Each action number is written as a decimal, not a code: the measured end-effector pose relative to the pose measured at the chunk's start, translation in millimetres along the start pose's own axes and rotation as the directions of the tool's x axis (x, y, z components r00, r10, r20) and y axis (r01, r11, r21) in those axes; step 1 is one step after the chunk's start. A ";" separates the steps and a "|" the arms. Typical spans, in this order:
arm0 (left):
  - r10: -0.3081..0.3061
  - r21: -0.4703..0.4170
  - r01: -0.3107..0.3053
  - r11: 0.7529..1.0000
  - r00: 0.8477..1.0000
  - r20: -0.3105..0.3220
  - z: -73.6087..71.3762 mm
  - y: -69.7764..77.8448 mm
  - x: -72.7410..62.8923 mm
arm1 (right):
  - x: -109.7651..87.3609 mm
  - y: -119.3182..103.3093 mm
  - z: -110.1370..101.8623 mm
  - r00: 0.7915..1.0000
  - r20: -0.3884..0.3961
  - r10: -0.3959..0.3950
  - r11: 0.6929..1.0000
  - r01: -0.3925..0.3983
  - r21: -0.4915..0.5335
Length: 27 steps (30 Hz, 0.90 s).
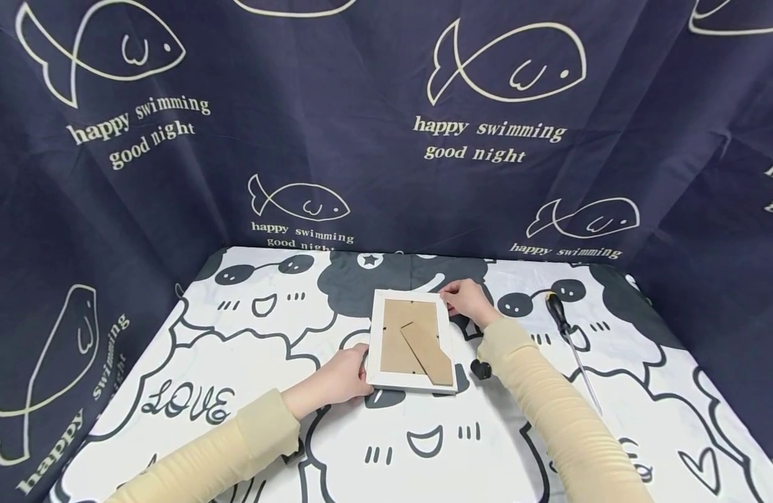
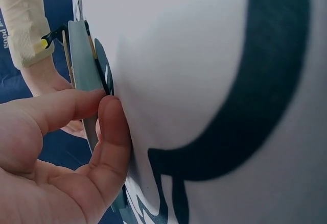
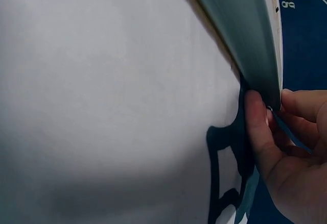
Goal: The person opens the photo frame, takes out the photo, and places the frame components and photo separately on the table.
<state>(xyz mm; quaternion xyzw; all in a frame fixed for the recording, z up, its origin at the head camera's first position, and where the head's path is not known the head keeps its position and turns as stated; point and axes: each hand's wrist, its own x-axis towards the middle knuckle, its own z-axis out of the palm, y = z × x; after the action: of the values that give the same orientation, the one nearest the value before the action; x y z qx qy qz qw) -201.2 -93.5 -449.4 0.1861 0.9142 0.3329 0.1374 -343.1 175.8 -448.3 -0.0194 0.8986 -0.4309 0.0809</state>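
Note:
A white picture frame (image 1: 377, 335) lies back side up near the middle of the table, its brown backing board (image 1: 393, 349) showing. A brown stand leg (image 1: 429, 353) lies slantwise over the board. My left hand (image 1: 341, 376) grips the frame's left edge near the lower corner, thumb and finger meeting at the rim in the left wrist view. At the upper right corner, my right hand (image 1: 467, 300) pinches the frame between thumb and fingers. The right wrist view shows the frame's side wall (image 3: 237, 35) with a fingertip under it. The frame's front faces down and is hidden.
A screwdriver (image 1: 558, 312) with a black and yellow handle lies right of my right forearm, its long shaft pointing toward me. Close by the frame's right side is a small black object (image 1: 481, 369), partly behind the sleeve. A dark blue curtain (image 1: 386, 161) surrounds the cloth-covered table (image 1: 248, 391).

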 end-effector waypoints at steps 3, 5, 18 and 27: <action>-0.001 -0.001 0.001 1.000 1.000 0.000 0.4 -0.1 0.5 | -0.5 -0.2 -0.2 1.000 -0.007 -0.006 1.000 0.006 -0.012; 0.002 -0.002 -0.002 1.000 1.000 0.001 0.4 -0.5 0.6 | -0.3 0.4 0.1 1.000 -0.010 -0.007 1.000 0.007 -0.011; 0.039 0.009 -0.039 0.999 0.999 -0.004 -3.7 -1.9 0.6 | -0.9 0.0 0.3 1.000 -0.014 -0.006 0.999 0.006 0.036; 0.041 -0.002 -0.041 0.999 0.999 -0.013 -5.4 -6.4 1.0 | -0.9 0.7 -1.7 1.000 -0.008 -0.004 0.999 0.005 0.053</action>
<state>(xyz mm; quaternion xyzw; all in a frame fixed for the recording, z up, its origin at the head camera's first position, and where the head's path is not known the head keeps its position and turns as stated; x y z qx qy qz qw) -205.7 -100.6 -449.7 0.2024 0.9108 0.3377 0.1247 -342.5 177.7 -447.7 -0.0177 0.8872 -0.4546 0.0767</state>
